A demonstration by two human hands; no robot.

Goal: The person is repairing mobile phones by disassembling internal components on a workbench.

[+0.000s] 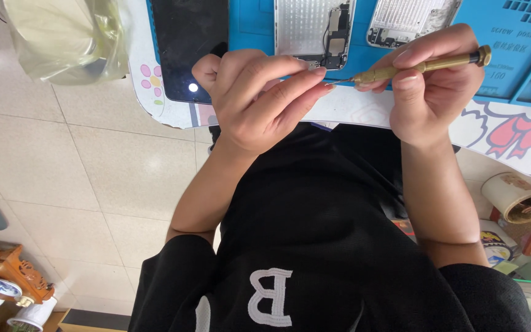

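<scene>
My right hand [428, 92] holds a slim brass-coloured precision screwdriver [425, 64], whose thin tip points left. My left hand [259, 98] has thumb and fingertips pinched together right at that tip. Anything between them is too small to see. Both hands hover over the near edge of a blue work mat [511, 55]. Just beyond them on the mat lies an opened silver phone housing [305, 24] with its inner parts showing. A second opened housing [410, 15] lies to its right.
A black phone screen panel [185, 49] lies at the mat's left end on the white patterned table [511, 138]. A translucent plastic bag [62, 37] hangs at top left. A paper cup [511, 197] and boxes stand at lower right, carved wooden furniture [7, 270] at lower left on the tiled floor.
</scene>
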